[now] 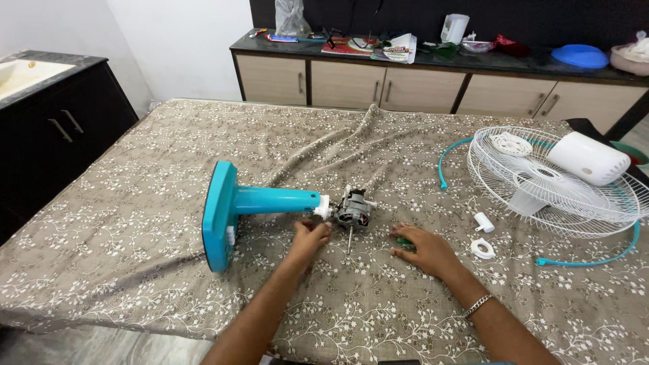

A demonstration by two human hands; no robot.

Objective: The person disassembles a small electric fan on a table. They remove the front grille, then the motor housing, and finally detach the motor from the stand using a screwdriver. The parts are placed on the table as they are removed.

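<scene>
Forearms: both come in from the bottom edge; a metal bracelet (478, 305) sits on the right wrist.
Table: brown floral cloth (135, 223) over the whole top, rucked into folds behind the work.
Fan stand (233, 206): teal, lying on its side left of centre; flat base on edge at the left, column running right.
Long axis: roughly horizontal across the table, base left, motor end right, tilted slightly away from the camera.
Motor (353, 208): bare grey unit at the column's right end on a white collar; thin shaft points down toward the camera.
Left hand (311, 235): fingers curled at the collar just below the column end, touching it; looks like a pinch grip, though what it pinches is hidden.
Right hand (424, 249): palm down on the cloth, fingers closing over a small green part (404, 240); gripped or only covered, cannot tell.
Handling: stand looks like rigid plastic, light column, bulk at the base; likely rolls if nudged. Motor is the dense bit; shaft and windings look delicate.
Hold points: column or motor casing, not the shaft.
Right side: two small white fittings (483, 236), then white wire guard (554, 182) with white motor cover (588, 157) on it, and a teal rim band (588, 261).
</scene>
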